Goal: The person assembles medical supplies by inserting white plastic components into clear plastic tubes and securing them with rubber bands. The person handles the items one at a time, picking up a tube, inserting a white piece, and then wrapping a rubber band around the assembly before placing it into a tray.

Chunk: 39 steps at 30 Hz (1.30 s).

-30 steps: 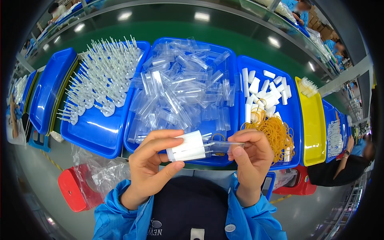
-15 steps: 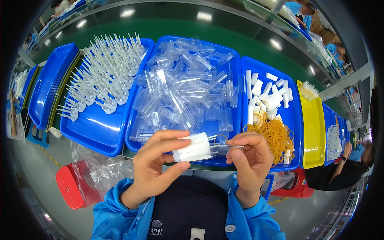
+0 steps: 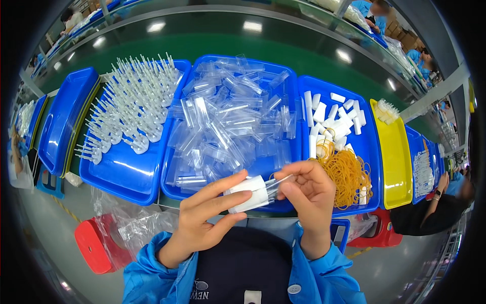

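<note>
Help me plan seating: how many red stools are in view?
2: one red stool at lower left, partly overlapped by clear plastic; a second red stool at right, below the yellow tray in the picture. Others may be hidden.

One white bundle [image 3: 258,196], one rubber-band heap [image 3: 345,176], two red stools [image 3: 92,248].

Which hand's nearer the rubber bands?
Right. The right hand shows at the left edge of the rubber bands; the left hand is farther left, holding white pieces.
</note>
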Each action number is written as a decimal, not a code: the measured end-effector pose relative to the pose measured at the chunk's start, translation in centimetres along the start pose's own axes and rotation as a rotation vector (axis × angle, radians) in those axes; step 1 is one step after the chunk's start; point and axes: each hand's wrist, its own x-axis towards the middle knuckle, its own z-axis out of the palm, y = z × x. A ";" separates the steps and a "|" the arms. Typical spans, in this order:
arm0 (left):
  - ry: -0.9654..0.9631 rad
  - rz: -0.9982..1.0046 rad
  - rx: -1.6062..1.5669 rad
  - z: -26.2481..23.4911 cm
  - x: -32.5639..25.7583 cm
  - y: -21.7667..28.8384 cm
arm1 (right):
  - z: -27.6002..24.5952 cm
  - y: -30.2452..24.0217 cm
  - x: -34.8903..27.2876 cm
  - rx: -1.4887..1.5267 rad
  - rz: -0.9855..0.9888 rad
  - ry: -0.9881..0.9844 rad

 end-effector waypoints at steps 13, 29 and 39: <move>0.182 0.269 0.362 3.3 -0.6 -1.0 | 4.5 1.4 -1.4 -1.049 -0.490 0.290; 0.200 0.018 -0.031 0.5 -0.2 -1.0 | 0.4 0.9 2.0 -1.507 -0.379 0.094; 0.170 -0.074 -0.574 0.2 -0.5 -1.0 | 0.6 0.4 1.7 -1.463 -0.347 0.075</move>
